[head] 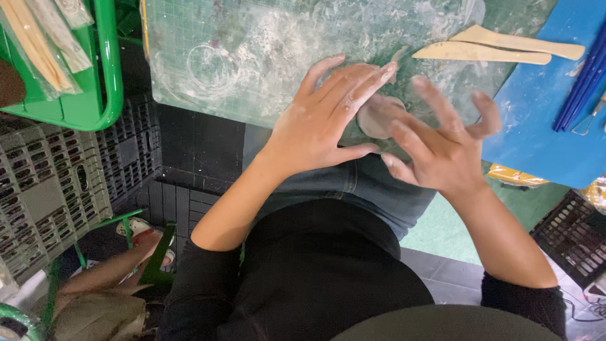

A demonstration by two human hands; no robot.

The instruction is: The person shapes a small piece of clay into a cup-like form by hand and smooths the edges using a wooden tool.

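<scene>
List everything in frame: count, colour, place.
cutting mat: 1, green, dusted white, top centre
clay disc: 1, grey-beige, mat's near edge, between the hands
wooden modelling tools: 2, pale wood, top right
blue board: 1, right
blue sticks: several, on board
green tray: 1, top left, bagged sticks inside
plastic crates: grey left, black right
left hand: flat, fingers at disc
right hand: fingers spread, beside disc

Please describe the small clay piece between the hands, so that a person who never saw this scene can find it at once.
Start at the green cutting mat, dusted white, and go to its near edge. There a flat round grey clay disc lies between the left hand and the right hand. Unlike the two long pale wooden tools further back, it is round and grey.
</scene>
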